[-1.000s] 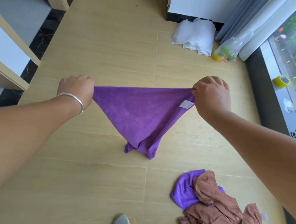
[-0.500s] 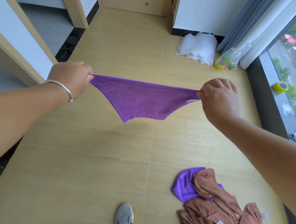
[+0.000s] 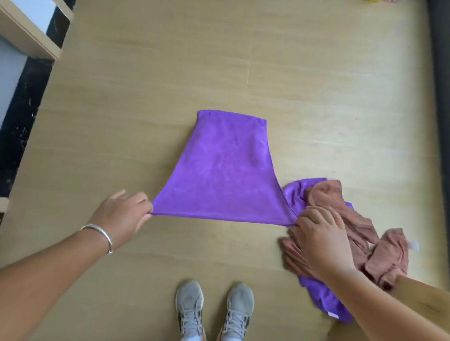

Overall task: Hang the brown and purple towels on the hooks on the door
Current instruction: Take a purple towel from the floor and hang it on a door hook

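Two hands, left hand and right hand, pinch the spread purple microfibre towel's near corners, just ahead of the grey sneakers. Likely straightening it; next, carry it to a hook, none in view.

One view only, head-worn, tipped steeply down over the pale wooden plank floor. It looks almost straight down past both forearms to the grey lace-up sneakers at the bottom edge. Close range, wide-angle, the edges curving outward.
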A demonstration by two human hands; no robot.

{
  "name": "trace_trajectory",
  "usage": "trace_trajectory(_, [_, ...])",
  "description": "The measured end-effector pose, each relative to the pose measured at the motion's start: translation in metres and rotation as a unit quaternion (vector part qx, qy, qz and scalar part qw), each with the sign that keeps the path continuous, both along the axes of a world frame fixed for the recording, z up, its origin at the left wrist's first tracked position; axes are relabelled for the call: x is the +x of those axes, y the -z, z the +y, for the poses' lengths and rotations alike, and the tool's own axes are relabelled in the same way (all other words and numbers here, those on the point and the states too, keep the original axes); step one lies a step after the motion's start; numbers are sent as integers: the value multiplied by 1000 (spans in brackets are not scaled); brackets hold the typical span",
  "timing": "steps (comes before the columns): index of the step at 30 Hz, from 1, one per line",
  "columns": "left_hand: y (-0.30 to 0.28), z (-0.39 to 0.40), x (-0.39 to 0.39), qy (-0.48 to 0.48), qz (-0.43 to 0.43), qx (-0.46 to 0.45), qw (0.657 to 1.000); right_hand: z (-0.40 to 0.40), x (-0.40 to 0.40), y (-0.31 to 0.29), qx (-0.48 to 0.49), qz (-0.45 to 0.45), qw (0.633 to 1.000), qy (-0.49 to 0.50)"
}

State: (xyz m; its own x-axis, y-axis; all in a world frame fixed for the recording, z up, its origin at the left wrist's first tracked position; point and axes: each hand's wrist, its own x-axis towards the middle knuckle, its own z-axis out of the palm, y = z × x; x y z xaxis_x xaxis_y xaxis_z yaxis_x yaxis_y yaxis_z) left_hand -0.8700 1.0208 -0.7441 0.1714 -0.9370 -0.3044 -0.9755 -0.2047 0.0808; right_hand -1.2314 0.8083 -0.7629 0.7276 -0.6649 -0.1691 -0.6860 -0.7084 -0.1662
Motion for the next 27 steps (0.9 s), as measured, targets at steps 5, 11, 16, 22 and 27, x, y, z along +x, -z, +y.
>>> trace_trajectory(5, [87, 60, -35, 7, 76, 83, 994, 59, -24, 82, 69, 40, 996, 32])
trace_trajectory(11, [159, 70, -41, -43, 125, 109, 985, 76, -31, 151, 90, 49, 993, 57])
trace_trajectory(16, [223, -1, -6, -130, 134, 27, 982, 11, 1, 208, 41, 23, 997, 64])
trace_trajectory(22, [328, -123, 73, -169, 97, -33, 980, -102, 78, 301, -24, -37, 994, 98])
trace_trajectory(27, [406, -198, 129, -183, 65, -43, 980, -185, 139, 384, -69, -45, 992, 98])
